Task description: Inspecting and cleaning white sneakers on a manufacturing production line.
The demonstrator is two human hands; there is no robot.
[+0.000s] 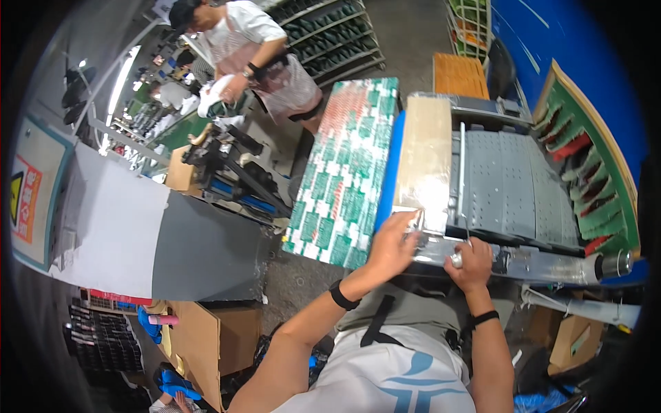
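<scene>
My left hand (395,242) rests at the near end of a tan board (425,155) covered in shiny clear tape, its fingers stretched and apart. Something small and white shows by its fingertips. My right hand (474,264) is closed at the metal front rail (530,265) of a conveyor. A small silvery round piece (456,259) shows at its fingers, and a thin dark line rises above them; what it grips is mostly hidden. Grey perforated conveyor plates (516,186) lie just beyond.
A table with green-and-white patterned covering (344,172) stands left of the board. Shoe parts hang on a green rack (592,165) at right. A co-worker (241,62) handles a white item at far left. Cardboard boxes (206,344) sit lower left; a shoe rack (327,34) stands behind.
</scene>
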